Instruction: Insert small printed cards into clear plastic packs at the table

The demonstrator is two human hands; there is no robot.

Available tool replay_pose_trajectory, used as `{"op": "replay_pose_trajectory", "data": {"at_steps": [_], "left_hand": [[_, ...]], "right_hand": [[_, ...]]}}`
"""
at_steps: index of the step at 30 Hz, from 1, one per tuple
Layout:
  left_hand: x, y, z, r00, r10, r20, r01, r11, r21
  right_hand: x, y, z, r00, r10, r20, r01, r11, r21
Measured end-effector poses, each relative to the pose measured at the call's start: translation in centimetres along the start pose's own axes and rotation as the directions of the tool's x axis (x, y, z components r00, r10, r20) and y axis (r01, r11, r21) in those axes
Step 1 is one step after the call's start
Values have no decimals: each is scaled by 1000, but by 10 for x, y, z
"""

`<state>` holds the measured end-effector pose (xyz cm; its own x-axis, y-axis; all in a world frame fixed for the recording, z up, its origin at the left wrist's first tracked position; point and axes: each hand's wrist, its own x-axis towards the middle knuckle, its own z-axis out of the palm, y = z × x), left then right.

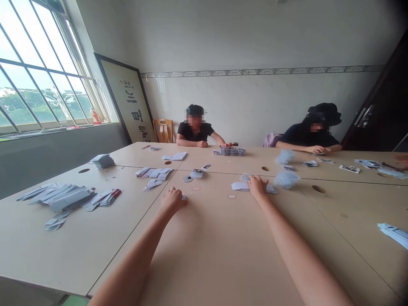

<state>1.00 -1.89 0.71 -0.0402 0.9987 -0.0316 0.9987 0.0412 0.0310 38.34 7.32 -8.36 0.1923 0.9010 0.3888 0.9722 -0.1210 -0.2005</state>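
A: Status? Clock from wearer, 12 dead ahead.
B: My feed: large beige panelled table. Loose heap of folded white paper pieces at 10; I'd guess still to process. Neat white-and-dark card stacks at 12, by the co-worker; look done, unconfirmed.
A: Hands?
B: Right hand at 1, over flat white paper strips, fingers beside a clear plastic sleeve; can't tell if pinching. Left hand at 11, closed on a small pale card, edge only.
A: Progress?
B: Midway, I'd judge.
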Motion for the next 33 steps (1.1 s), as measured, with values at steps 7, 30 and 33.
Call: {"op": "replay_pose_trajectory", "data": {"at_steps": [7,30,33], "left_hand": [[7,-3,3,1000,21,23,-21,1000,4],[0,10,-11,948,121,-294,-222,913,-341],[-7,20,-9,910,253,-330,-364,867,-341]], "right_hand": [[0,2,-1,1000,-9,-19,9,1000,29],[3,12,-5,994,110,4,-109,972,207],[2,11,-4,996,84,34,-89,970,225]]}}
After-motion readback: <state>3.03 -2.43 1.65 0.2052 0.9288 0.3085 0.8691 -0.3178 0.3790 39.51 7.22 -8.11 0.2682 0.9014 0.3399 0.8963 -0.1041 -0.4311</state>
